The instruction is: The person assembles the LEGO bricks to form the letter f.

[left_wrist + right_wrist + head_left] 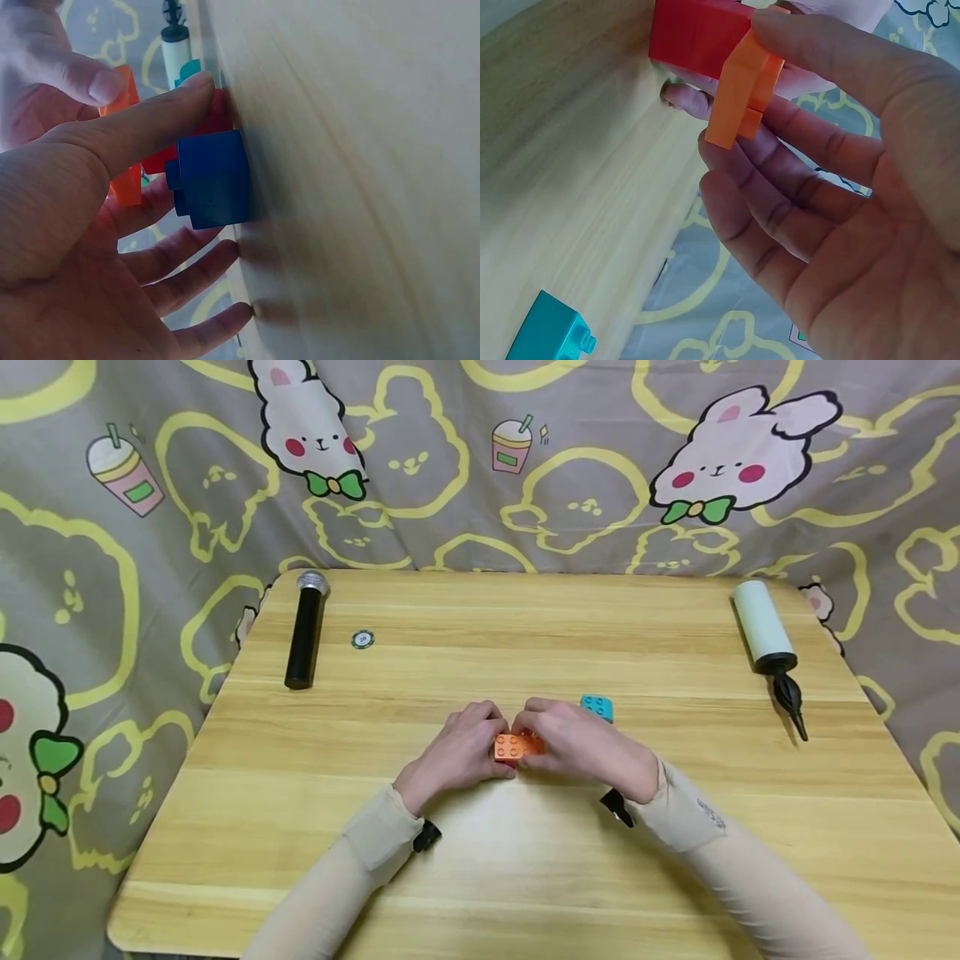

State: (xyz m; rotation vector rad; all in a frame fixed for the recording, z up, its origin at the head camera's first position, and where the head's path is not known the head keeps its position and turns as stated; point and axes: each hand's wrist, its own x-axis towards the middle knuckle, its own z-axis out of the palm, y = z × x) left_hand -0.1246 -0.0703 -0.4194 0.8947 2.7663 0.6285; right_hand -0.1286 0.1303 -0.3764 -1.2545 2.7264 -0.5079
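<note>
My right hand (573,739) pinches an orange toy building brick (739,94) between thumb and fingers. In the right wrist view, the brick is tilted against the top of a red brick (697,37), which stands low at the table. My left hand (461,747) holds the red brick, its thumb along the near side and its other fingers spread beyond. Beside that thumb, in the left wrist view, is a blue brick (214,180) with its studs facing away from the tabletop. From the head view, the left hand hides the blue brick.
A teal brick (597,707) lies just beyond my right hand. On the wooden table (450,877), a black microphone (304,631) and a round chip (363,638) lie far left, a pale green hand pump (763,622) far right. A patterned curtain (480,535) hangs behind.
</note>
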